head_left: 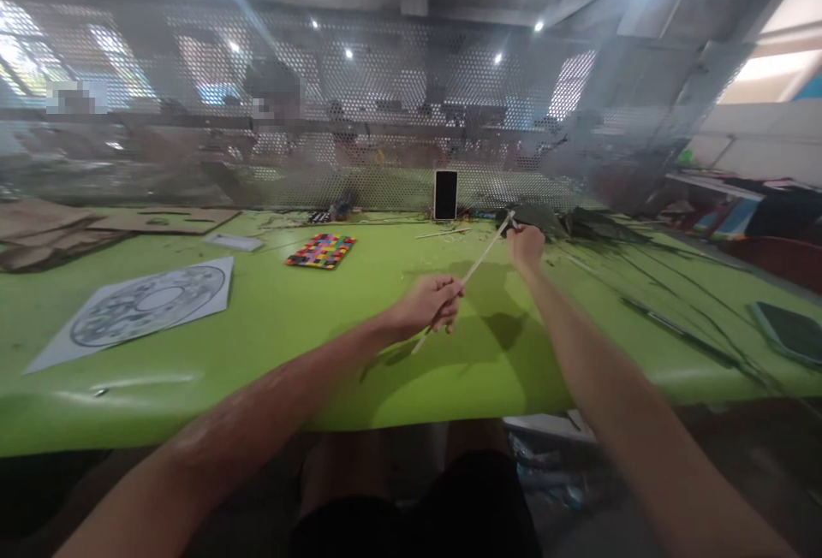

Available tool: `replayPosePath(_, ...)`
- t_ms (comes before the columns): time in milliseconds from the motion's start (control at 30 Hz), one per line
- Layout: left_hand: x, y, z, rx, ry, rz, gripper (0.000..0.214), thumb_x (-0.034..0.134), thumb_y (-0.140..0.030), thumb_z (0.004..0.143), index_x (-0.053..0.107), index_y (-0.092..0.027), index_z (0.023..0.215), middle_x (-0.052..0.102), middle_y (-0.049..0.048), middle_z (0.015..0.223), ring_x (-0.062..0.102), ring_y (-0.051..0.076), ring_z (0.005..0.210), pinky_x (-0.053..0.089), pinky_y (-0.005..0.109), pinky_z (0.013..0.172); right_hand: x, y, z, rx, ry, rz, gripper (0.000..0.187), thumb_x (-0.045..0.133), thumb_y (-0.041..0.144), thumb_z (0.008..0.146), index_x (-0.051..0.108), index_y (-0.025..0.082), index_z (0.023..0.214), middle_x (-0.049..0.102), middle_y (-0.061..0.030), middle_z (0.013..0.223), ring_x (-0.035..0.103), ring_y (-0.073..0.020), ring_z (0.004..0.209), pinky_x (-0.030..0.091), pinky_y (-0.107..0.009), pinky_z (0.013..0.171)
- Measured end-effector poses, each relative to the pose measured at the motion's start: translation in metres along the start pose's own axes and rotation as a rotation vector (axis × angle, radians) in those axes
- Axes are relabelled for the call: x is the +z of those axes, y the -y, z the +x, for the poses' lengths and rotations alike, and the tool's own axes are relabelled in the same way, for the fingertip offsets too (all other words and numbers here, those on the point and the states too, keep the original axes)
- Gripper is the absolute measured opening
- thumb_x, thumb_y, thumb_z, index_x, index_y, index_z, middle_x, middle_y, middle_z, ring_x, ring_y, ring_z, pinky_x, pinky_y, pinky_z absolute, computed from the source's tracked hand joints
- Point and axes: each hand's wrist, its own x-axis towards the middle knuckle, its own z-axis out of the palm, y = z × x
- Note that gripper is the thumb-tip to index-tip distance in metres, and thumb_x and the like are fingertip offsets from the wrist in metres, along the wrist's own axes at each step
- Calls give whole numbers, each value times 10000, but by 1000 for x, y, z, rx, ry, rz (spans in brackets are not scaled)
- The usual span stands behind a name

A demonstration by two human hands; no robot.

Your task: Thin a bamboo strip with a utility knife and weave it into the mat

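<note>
Pinching a thin, pale, flat strip (483, 258) in the curled fingers of my left hand (427, 305), I have it slanting above the smooth lime-green table (270, 305), its short tail poking out below that hand and its far end reaching my right hand (527, 246). My right fingers are bunched there, but I can't tell whether they grip the strip itself. An uneven pull or a twist between my hands could crease or split something so slender, a loose left pinch could let it slide, and the dark green leafy heap (597, 225) near my right hand could snag its far end.
</note>
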Motion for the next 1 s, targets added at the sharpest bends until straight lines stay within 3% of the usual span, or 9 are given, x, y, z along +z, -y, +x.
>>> replayPosePath(100, -2, -9, 0, -13, -103, -88, 285, 445, -195, 1071, 547, -163, 807, 411, -101, 484, 376, 59, 350, 459, 202, 456, 5, 21, -8, -26, 89, 14, 335, 652, 403, 1010, 657, 170, 1251, 682, -88, 1224, 684, -215, 1042, 598, -427, 893)
replayPosePath(300, -13, -22, 1, 1, -258, -223, 326, 345, -153, 1089, 523, -155, 816, 350, -111, 500, 338, 40, 365, 419, 163, 465, 22, 68, -35, -235, 177, 85, 343, 655, 406, 1007, 655, 172, 1258, 678, -87, 1239, 681, -215, 1052, 594, -433, 907)
replayPosePath(633, -11, -16, 2, -27, -153, -305, 289, 422, -171, 1080, 578, -128, 841, 393, -97, 505, 350, 41, 353, 425, 173, 439, 16, 36, -18, -164, 154, 43, 319, 654, 400, 1009, 664, 170, 1229, 689, -78, 1196, 688, -203, 1008, 603, -406, 869)
replayPosePath(867, -14, -20, 3, -34, -193, -352, 310, 379, -142, 1087, 546, -132, 826, 351, -111, 504, 306, 24, 345, 393, 143, 429, 13, 55, -29, -302, 157, 65, 315, 653, 410, 1008, 673, 163, 1202, 696, -71, 1171, 689, -200, 996, 598, -409, 876)
replayPosePath(1000, -14, -20, 4, -50, -179, -369, 325, 360, -141, 1098, 558, -117, 841, 381, -102, 509, 327, 17, 352, 383, 134, 429, 5, 57, -32, -279, 132, 38, 275, 645, 401, 1013, 691, 157, 1131, 715, -60, 1101, 692, -194, 980, 578, -421, 907)
